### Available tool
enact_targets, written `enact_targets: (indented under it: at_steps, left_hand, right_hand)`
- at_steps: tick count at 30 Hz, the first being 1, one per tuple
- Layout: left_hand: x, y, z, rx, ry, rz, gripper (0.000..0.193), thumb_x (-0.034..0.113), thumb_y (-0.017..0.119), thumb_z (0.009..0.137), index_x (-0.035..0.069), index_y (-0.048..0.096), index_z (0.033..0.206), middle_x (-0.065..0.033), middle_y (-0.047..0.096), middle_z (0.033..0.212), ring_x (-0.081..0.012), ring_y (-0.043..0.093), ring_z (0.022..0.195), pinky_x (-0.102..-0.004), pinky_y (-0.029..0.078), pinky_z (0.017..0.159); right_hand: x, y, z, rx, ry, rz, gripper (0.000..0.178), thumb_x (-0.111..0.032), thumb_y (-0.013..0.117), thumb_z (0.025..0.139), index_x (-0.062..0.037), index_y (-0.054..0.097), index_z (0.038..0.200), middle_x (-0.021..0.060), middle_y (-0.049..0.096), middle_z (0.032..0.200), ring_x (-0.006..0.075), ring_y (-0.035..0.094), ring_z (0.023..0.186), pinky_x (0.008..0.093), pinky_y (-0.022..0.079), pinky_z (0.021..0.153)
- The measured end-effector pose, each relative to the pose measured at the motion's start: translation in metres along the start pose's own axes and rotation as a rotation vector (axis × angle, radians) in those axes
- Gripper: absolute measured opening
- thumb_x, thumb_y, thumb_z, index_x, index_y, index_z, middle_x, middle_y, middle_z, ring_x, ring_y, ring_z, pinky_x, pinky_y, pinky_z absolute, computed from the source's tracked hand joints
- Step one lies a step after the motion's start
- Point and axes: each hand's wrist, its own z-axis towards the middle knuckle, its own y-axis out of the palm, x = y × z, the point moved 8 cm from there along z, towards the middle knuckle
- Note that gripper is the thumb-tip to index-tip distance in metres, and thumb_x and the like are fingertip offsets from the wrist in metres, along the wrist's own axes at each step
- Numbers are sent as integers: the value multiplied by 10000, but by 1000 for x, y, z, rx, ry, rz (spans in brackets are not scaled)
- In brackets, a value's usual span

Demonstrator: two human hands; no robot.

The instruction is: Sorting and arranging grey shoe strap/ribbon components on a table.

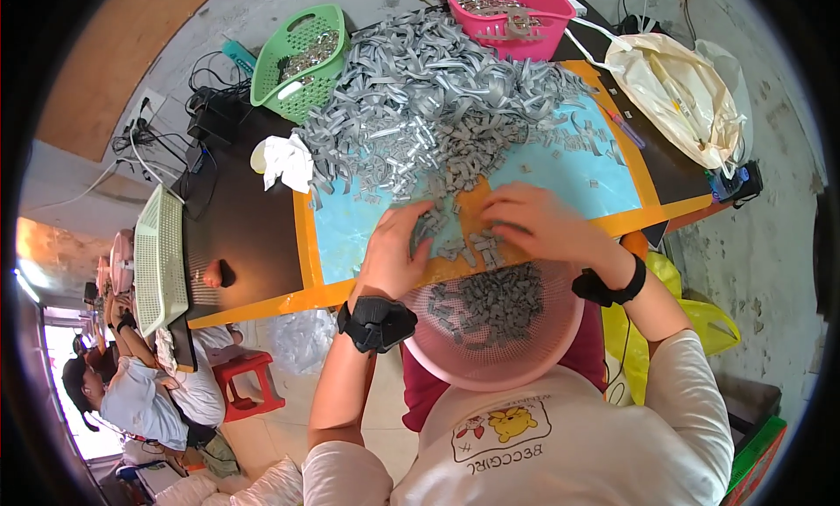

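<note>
A large heap of grey fabric strips [429, 59] covers the back of the blue work surface [560, 182], with small folded grey pieces along its near side. My left hand [395, 243] rests near the front edge, fingers curved and thumb apart beside several loose folded pieces [459, 250]. Across from it, my right hand [538, 224] reaches over the same pieces, slightly blurred, its fingers stretched out and apart from the thumb. Below the edge, a pink mesh basket [542, 366] sits on my lap with many grey folded pieces [494, 305] inside.
Green [324, 64] and bright pink [556, 38] baskets of metal parts stand behind the heap. A cream bag [691, 94] lies at right. On the left are crumpled white paper [287, 163], a pale basket [159, 261] and a red stool [248, 385]; another person [144, 401] sits beyond.
</note>
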Motion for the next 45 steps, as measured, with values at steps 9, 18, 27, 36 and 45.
enact_targets:
  at_steps: [9,18,27,36,45]
  left_hand:
    - [-1,3,-6,-101,-76,-107,431,-29,680,694,30,585,1110,-126,615,984,-278,582,882,-331,470,785]
    - [3,-2,-7,-80,-48,-62,452,-29,688,683,27,590,1121,-90,539,1021,-205,529,812,-279,451,708]
    - [1,0,-16,-149,-130,-76,545,0,705,682,14,529,1198,-98,458,1102,-210,509,823,-278,457,704]
    - [0,7,-10,-186,-96,-37,587,-1,695,684,19,499,1237,-109,487,1004,-234,526,812,-304,466,704]
    - [15,22,-7,-234,40,-38,433,-39,625,717,39,539,1133,-121,514,919,-264,558,774,-339,476,692]
  right_hand:
    - [2,-4,-21,-60,170,47,315,-128,657,766,-37,577,1057,113,545,1003,306,564,886,374,468,748]
    - [-7,11,-14,-83,117,81,454,-215,711,752,-4,540,1115,133,498,1077,314,552,921,376,463,776]
    - [-7,4,-20,-139,165,76,524,-212,736,725,-11,528,1162,130,499,1074,307,532,987,373,457,793]
    - [3,15,-16,-152,319,227,503,-161,743,710,-5,538,1142,132,505,1009,265,595,775,343,477,704]
    - [0,27,3,-199,229,218,512,-82,739,684,-12,547,1154,103,506,971,214,582,730,321,477,658]
